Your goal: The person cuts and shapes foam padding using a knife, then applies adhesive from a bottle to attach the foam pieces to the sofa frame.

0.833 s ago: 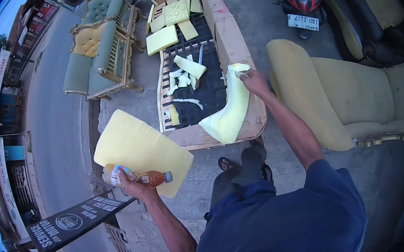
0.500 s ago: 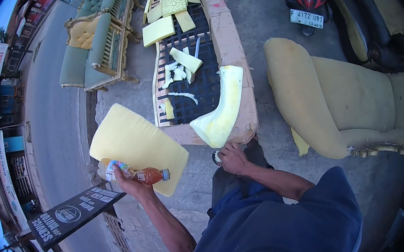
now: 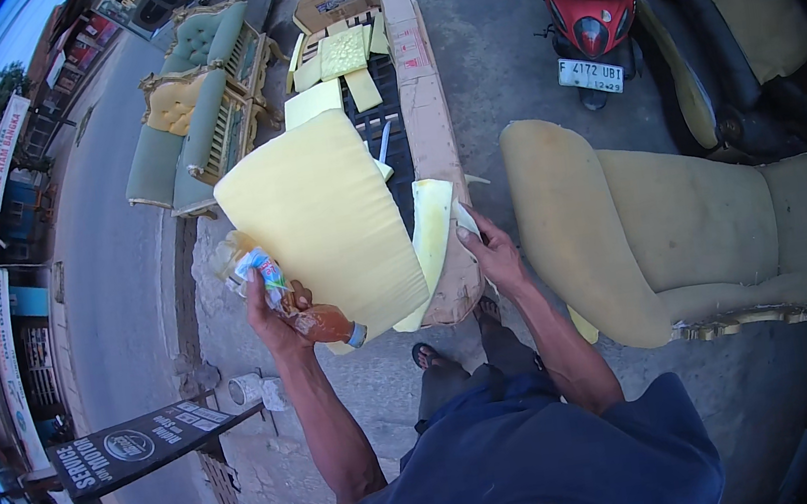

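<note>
My left hand [image 3: 275, 313] is wrapped round a clear plastic bottle [image 3: 322, 324] of orange-brown liquid with a blue cap, tilted with the cap toward the lower right. Right behind the bottle is a large pale-yellow foam sheet [image 3: 318, 212], slanting over the near part of the sofa frame; whether my left hand also grips it is hidden. At the frame's near right corner, my right hand [image 3: 496, 253] is closed on a thin pale piece [image 3: 464, 219], its kind unclear. Next to that hand a curved foam strip [image 3: 433, 223] lies partly under the sheet.
The sofa frame [image 3: 427, 98] has cardboard sides, black webbing and several foam pieces [image 3: 343, 53]. A bare, tan-upholstered armchair [image 3: 691, 217] stands to the right, a red motorbike [image 3: 590, 23] behind it. Green tufted sofas [image 3: 204, 105] and a black signboard [image 3: 145, 440] are left.
The foam sheet and bottle have moved up and right, and the sheet now covers part of the frame. My right hand has risen from near my legs to beside the foam strip.
</note>
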The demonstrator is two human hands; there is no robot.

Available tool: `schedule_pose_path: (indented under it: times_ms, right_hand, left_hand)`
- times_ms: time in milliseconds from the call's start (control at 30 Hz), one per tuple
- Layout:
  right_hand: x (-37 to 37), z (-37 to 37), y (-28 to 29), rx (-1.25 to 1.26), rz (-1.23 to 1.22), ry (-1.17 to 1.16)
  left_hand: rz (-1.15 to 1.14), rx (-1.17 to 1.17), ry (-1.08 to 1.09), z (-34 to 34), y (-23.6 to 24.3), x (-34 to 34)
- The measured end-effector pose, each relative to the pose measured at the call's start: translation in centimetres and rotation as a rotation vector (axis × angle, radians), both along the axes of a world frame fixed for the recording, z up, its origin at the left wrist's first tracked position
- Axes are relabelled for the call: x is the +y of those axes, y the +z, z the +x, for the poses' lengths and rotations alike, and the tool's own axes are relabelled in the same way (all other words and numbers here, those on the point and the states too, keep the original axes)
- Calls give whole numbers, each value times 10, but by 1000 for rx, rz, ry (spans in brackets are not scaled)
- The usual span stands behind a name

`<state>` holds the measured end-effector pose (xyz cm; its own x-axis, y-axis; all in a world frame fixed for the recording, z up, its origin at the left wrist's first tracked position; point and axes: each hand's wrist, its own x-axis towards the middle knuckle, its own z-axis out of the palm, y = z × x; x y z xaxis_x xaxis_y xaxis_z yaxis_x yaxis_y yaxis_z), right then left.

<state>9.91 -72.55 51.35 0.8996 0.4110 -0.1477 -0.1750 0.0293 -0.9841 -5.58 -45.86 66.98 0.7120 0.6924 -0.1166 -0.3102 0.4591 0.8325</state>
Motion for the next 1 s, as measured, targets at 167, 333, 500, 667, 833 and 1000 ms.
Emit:
schedule_pose_path:
  times_ms: [167, 333, 500, 667, 833, 1000]
  right_hand:
    - [9, 60, 81, -207, 154, 93]
    - [22, 99, 115, -222, 367, 132]
    - [42, 183, 130, -404, 204, 64]
    - [68, 259, 90, -1056, -156, 376]
    - [42, 303, -24, -1098, -266, 735]
    - [26, 316, -48, -780, -479, 747]
  left_hand:
    - [-2, -260, -203, 41, -4, -24]
    - [54, -336, -263, 50, -5, -24]
    - [2, -210, 88, 42, -27, -2]
    - [-63, -131, 382, 20, -54, 5]
    - [-210, 78, 668, 40, -70, -29]
    - [-246, 182, 735, 90, -72, -61]
